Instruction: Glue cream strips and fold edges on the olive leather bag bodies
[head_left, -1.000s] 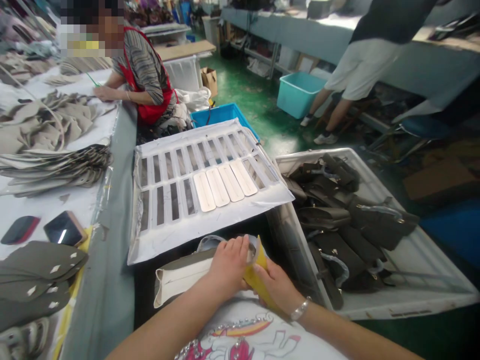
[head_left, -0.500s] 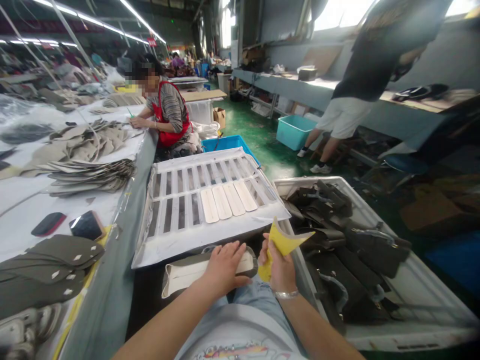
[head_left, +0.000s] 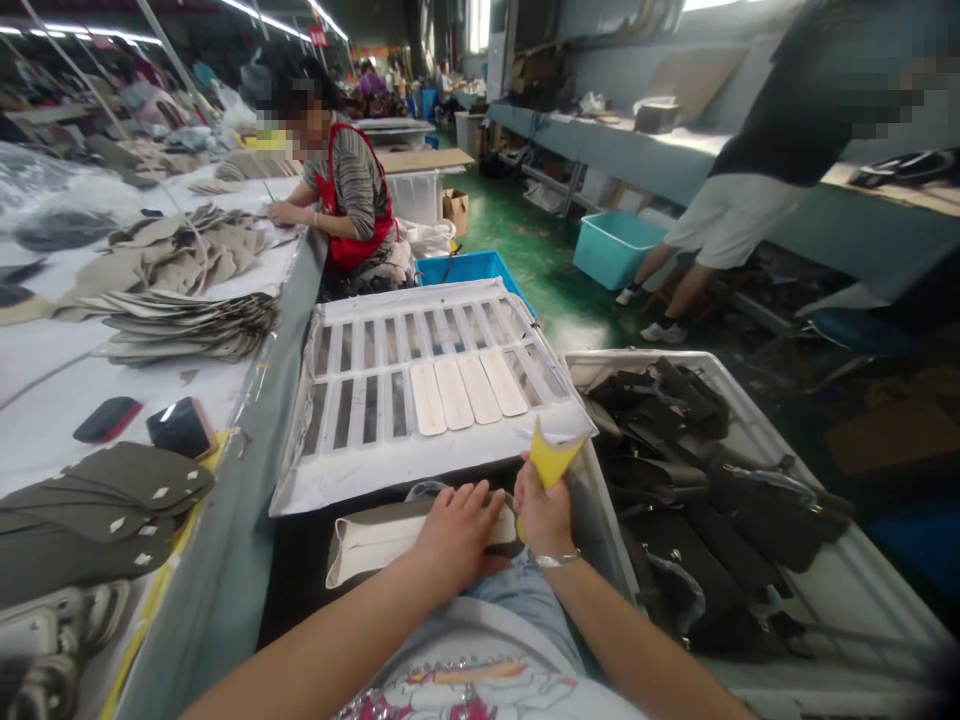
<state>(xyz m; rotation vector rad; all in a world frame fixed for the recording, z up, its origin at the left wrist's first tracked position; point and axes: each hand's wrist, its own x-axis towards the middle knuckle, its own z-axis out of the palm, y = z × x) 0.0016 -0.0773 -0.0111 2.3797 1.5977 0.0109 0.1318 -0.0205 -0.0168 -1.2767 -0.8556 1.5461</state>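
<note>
One left hand spread on one bag panel, one right hand pinching one yellow sheet

Straight ahead of the right grip, the near edge of the slotted white rack blocks any forward pass, and the yellow sheet already reaches it. The wall of the white crate stands just beside that grip on the right. The grey table edge bounds the left side. Free room lies in the dark strip between them, above the cream-lined bag panel under the left grip.
</note>
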